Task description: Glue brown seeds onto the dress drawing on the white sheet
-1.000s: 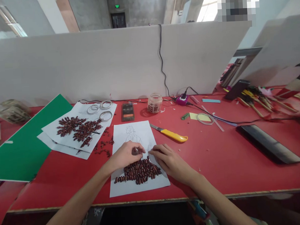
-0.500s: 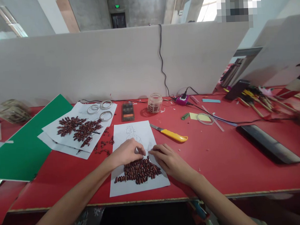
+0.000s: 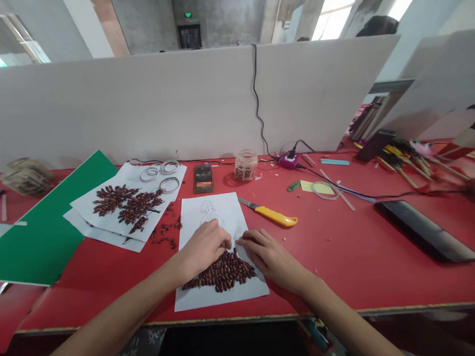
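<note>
Both hands rest on a white sheet [image 3: 223,296] that lies flat on the red table [image 3: 343,257], near its front edge. The sheet carries a line drawing in its upper half and a dense patch of dark seeds [image 3: 221,273] in its lower half.

Left hand [image 3: 203,246]: fingers curled, tips pressed down at the upper edge of the seed patch. Whether the grip pinches a seed cannot be told.

Right hand [image 3: 270,256]: fingers stretched out side by side, tips on the sheet just beside the left hand's fingertips and touching the patch's upper right edge. The state of this grip cannot be told either.

Surroundings:
- Loose seeds [image 3: 165,231] lie on the table just left of the sheet.
- Further left, stacked sheets [image 3: 105,220] bear seed clusters, partly over a green board [image 3: 39,234].
- Tape rings [image 3: 158,173] lie on the stack's far end.
- A yellow knife [image 3: 274,214] lies right of the drawing.
- A jar [image 3: 245,164] stands behind it.
</note>
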The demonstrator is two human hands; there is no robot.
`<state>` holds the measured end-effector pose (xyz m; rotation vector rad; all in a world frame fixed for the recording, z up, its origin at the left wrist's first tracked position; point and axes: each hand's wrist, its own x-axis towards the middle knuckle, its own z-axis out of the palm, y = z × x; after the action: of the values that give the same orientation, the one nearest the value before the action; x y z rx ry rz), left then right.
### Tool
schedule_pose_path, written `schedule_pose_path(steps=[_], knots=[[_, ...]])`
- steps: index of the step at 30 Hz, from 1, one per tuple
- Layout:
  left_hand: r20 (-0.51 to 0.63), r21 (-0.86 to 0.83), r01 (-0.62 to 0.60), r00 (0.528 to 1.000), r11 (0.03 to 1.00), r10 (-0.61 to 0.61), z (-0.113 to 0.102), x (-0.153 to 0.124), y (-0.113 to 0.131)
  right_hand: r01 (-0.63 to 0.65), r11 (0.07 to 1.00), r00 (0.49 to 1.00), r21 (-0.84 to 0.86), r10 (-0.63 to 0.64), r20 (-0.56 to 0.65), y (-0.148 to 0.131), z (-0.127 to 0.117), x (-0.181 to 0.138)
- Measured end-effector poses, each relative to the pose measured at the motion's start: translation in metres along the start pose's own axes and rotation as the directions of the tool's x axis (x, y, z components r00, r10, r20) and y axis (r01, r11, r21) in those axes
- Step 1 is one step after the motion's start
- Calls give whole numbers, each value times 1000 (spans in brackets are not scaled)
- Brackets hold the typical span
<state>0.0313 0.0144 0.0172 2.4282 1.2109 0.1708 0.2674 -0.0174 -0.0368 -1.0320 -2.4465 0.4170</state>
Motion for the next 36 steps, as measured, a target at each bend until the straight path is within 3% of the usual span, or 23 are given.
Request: schedule_pose_path(steps=[6,10,14,24,26,28,31,33,36], knots=[[-75,-5,-71,995,997,71,0,-12,-7,2,1000,1000,-1,-2,-15,-2,-2,1],[-105,240,-160,976,958,189,10,-37,-16,7,1000,1000,-6,-7,-20,-1,-1,0],[-67,383,-161,977,909,201,25,-58,-20,-1,1000,999,-9,1,-32,-2,-1,0],[-118,292,-122,980,948,163,41,-63,-16,-14,999,999,36,15,-38,-1,0,2],[-161,241,-98,977,966,139,35,-62,-27,-16,999,999,30,17,-45,-2,0,1],[-271,173,20,962,985,28,23,-59,-49,-13,1000,999,25,14,-46,-1,-1,1],[-435,76,293,870,953,-232,-3,-51,-96,-8,999,999,31,9,-40,-1,0,0],[-442,106,373,848,922,-292,-18,-43,-125,-16,999,999,41,18,-35,-1,0,1],[-385,157,372,876,915,-290,-29,-32,-151,-33,998,999,51,34,-18,0,0,1]])
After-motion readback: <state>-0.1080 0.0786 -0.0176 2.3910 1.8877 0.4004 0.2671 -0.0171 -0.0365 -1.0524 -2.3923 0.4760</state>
